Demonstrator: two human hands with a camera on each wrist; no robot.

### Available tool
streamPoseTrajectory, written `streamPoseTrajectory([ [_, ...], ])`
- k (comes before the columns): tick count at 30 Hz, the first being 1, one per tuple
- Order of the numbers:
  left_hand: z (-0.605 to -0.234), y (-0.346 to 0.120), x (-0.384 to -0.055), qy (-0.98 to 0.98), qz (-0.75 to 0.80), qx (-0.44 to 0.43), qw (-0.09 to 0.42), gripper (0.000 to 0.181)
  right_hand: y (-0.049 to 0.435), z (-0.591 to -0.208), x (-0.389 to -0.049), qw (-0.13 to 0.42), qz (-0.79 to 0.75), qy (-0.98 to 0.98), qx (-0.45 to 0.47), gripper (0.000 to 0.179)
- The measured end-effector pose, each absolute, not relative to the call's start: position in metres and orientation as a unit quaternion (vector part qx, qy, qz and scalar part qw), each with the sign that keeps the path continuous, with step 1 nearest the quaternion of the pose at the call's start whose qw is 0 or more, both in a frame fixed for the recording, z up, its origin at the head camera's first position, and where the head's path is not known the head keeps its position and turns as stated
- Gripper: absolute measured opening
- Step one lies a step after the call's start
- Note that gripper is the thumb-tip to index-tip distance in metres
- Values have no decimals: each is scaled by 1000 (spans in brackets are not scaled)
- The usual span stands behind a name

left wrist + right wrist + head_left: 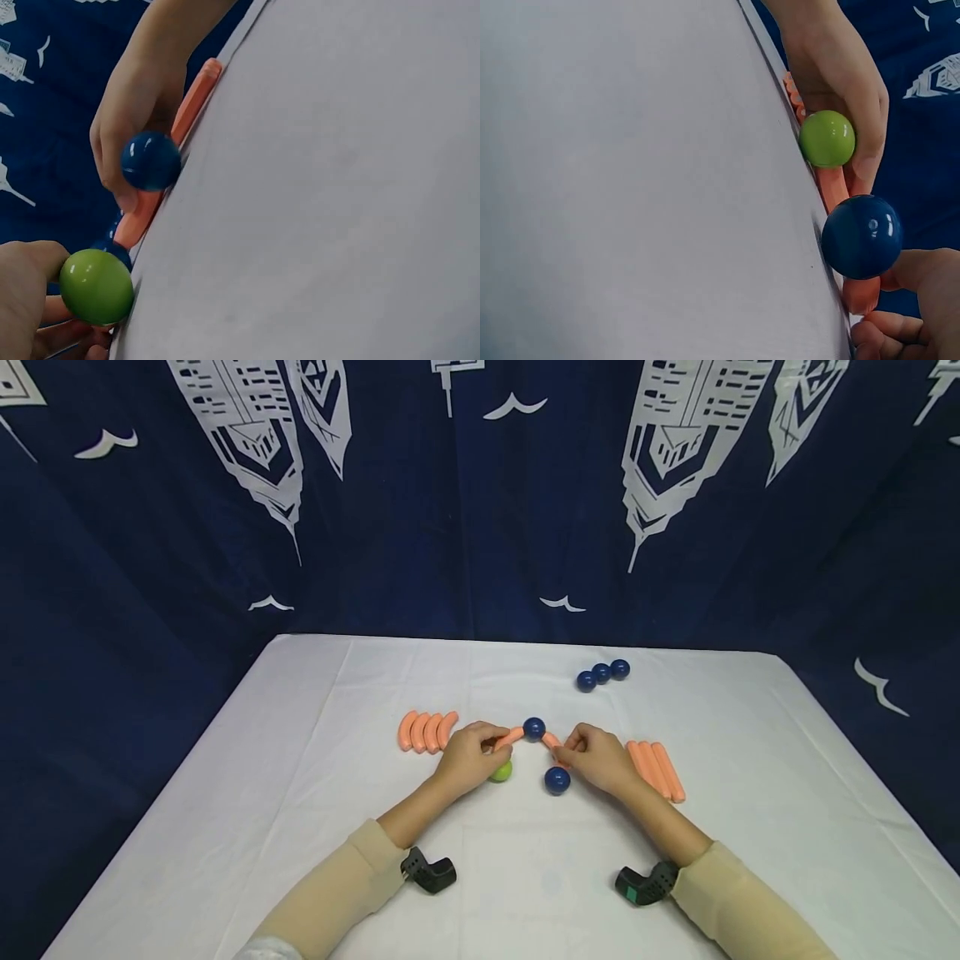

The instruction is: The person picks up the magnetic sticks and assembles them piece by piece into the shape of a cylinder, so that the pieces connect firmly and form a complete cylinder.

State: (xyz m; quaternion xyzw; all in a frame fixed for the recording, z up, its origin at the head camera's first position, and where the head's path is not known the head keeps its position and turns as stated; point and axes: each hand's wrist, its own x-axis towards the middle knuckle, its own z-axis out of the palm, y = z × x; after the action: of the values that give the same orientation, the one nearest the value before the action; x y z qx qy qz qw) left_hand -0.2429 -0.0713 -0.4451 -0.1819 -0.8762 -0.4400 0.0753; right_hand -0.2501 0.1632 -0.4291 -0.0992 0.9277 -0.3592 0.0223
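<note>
In the head view my left hand (468,758) pinches an orange stick (513,737) that runs up to a blue ball (534,729). A green ball (501,772) shows just below those fingers. Across from it, my right hand (598,758) pinches a second orange stick (551,741), which slants down from the same blue ball. Another blue ball (557,780) lies at that stick's lower end, beside the right fingertips. The right wrist view has this blue ball (862,237) large in front, partly covering the stick (862,294). The fingers partly hide both sticks.
Several curved orange sticks (426,732) lie side by side left of my left hand. Straight orange sticks (656,771) lie beyond my right wrist. A row of blue balls (602,673) sits farther back on the white-covered table (360,681). Behind hangs a dark blue patterned curtain (465,543).
</note>
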Motion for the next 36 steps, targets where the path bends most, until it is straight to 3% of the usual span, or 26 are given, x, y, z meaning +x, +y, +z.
streamPoseTrajectory([
  [9, -432, -70, -259, -868, -471, -157, -21, 16, 165, -425, -233, 42, -327, 937, -111, 29],
  [14, -428, -65, -265, -870, -463, -159, -50, 12, 163, -423, -220, 56, -317, 941, -107, 31],
  [19, -427, -58, -271, -875, -449, -169, -68, 11, 160, -421, -211, 74, -308, 943, -107, 37],
  [36, -422, -39, -289, -873, -432, -214, -76, 17, 161, -423, -238, 7, -368, 928, -63, 42],
])
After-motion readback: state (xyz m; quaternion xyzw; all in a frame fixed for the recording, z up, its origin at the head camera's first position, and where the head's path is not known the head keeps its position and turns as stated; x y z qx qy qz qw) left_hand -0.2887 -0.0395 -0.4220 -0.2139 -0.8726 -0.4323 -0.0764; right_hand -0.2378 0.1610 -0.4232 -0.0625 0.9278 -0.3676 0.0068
